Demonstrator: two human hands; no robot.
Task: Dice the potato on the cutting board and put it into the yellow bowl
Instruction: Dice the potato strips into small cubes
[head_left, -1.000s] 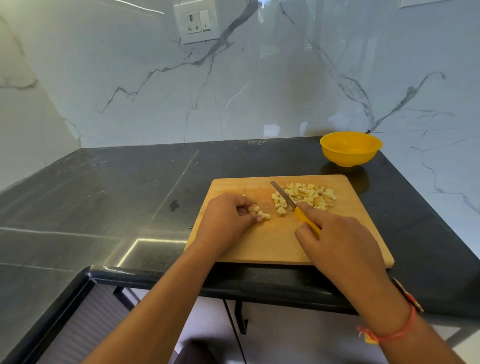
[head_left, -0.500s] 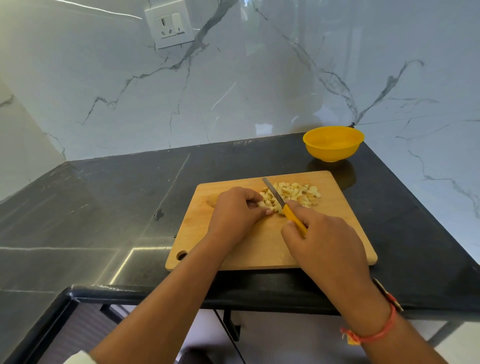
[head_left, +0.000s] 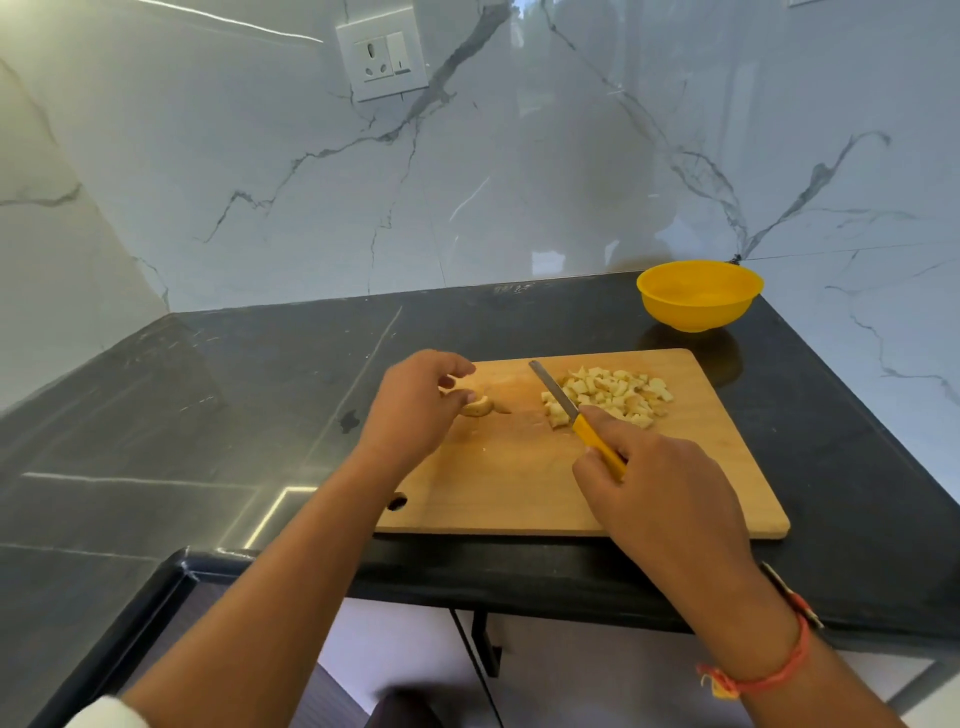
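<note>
A wooden cutting board lies on the black counter. On its far right part sits a heap of diced potato. My right hand grips a knife by its yellow handle, the blade resting against the heap's left side. My left hand is at the board's far left corner, its fingers curled round an uncut potato piece, which is partly hidden by them. The yellow bowl stands beyond the board at the far right, with nothing visible inside.
The black counter stretches to the left and ends in a front edge just under the board. Marble walls close the back and right side. A wall socket is high on the back wall.
My left hand has left the diced heap and moved left to the uncut piece at the board's far left corner. The knife stays by the heap. The camera view shifted.
</note>
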